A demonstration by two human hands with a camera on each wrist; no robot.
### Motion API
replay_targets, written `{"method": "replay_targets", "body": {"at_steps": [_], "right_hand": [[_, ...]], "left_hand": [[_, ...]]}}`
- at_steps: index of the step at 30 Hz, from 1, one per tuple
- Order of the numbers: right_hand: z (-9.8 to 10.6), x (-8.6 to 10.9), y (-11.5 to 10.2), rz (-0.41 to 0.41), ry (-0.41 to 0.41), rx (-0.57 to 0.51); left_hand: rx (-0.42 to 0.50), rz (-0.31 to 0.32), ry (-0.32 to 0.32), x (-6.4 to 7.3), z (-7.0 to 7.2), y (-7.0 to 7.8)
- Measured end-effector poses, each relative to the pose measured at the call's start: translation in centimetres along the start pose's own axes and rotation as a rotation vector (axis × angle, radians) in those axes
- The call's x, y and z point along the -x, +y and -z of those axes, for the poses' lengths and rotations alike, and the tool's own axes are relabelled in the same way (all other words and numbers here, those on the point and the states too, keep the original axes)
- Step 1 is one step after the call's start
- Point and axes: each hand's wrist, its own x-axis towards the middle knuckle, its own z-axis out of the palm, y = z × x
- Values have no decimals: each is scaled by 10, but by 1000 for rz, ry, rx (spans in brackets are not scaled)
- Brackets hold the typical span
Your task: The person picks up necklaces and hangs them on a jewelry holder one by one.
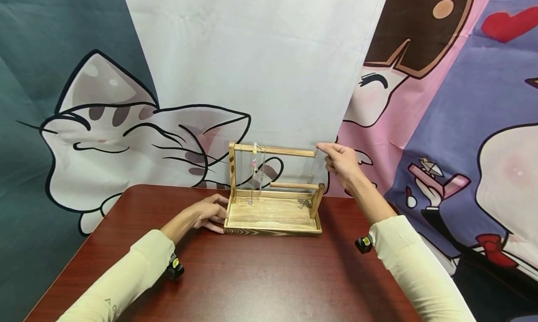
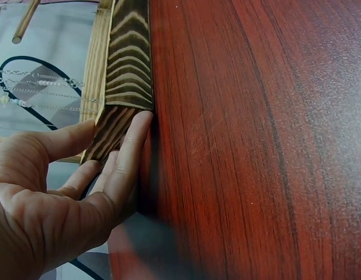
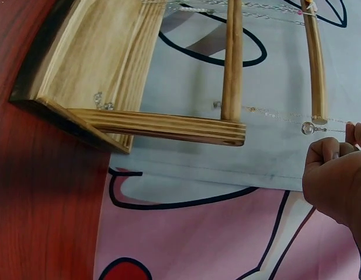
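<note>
A wooden jewelry stand (image 1: 269, 225) with a tray base and two bars stands on the table. My left hand (image 1: 208, 213) holds the tray's left end, thumb and fingers spread around its end face (image 2: 113, 131). Beside the free end of the upper bar (image 1: 286, 151), my right hand (image 1: 342, 162) pinches a thin chain necklace (image 3: 338, 130). A clear round pendant (image 3: 308, 128) shows on that chain near the bar's tip, and the strands hang down past the lower bar (image 1: 294, 185). Whether the chain touches the upper bar I cannot tell.
A colorful beaded strand (image 1: 254, 162) and a silver chain (image 1: 262, 170) hang from the upper bar's left part. Small silver jewelry (image 1: 304, 203) lies in the tray's right end. Behind the red-brown table (image 1: 269, 275) hangs a cartoon-printed cloth (image 1: 269, 56).
</note>
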Motion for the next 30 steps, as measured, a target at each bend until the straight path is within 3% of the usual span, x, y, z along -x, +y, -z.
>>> {"method": "replay_targets", "body": {"at_steps": [18, 30], "right_hand": [[-6, -6, 6, -9, -32, 1], [-11, -9, 7, -10, -7, 45]], "left_hand": [[1, -4, -11, 0, 1, 0], [-5, -2, -9, -1, 0, 0]]}}
